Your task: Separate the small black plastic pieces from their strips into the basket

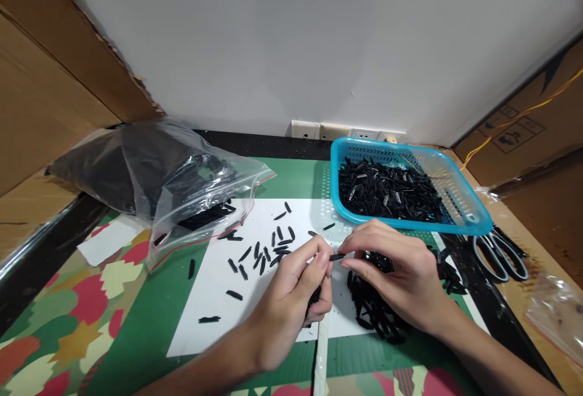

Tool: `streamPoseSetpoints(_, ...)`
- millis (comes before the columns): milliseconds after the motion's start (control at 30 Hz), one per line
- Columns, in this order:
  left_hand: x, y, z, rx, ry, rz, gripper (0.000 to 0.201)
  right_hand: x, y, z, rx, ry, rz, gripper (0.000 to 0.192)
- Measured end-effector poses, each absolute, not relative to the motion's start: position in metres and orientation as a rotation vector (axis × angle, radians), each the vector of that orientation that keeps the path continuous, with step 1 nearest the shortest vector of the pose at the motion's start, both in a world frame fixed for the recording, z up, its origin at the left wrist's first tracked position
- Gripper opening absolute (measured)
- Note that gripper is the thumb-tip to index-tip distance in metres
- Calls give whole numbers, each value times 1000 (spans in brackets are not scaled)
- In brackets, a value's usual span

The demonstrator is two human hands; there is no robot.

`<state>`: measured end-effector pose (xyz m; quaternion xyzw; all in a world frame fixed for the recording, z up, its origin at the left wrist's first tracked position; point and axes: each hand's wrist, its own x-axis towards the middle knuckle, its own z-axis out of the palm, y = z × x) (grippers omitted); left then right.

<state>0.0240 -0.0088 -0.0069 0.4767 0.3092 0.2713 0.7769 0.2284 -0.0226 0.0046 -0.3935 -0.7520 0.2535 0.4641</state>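
My left hand [291, 293] is closed, with several small black pieces partly showing in its curled fingers. Thumb and forefinger of that hand meet one end of a slim black plastic piece [337, 257]. The other end is pinched by my right hand [401, 265], closed at the fingertips. Below my right hand lies a heap of black pieces [376, 317], partly covered by it. More loose black pieces [262, 256] are scattered over a white sheet [204, 299] to the left. Markings on the held piece are too small to make out.
A blue basket [334, 183] of black pieces stands at the back right. Scissors [501, 256] lie beside it. A clear zip bag [136, 171] full of black pieces rests at the left. Wall sockets [334, 132] line the back, and cardboard [59, 74] rises at the left.
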Motion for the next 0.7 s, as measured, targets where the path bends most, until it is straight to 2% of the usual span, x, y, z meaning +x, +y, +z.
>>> streamPoseSetpoints(700,25,-9,-7,1041,732,619,49,229,-22,5,-1003,-1953,637,8)
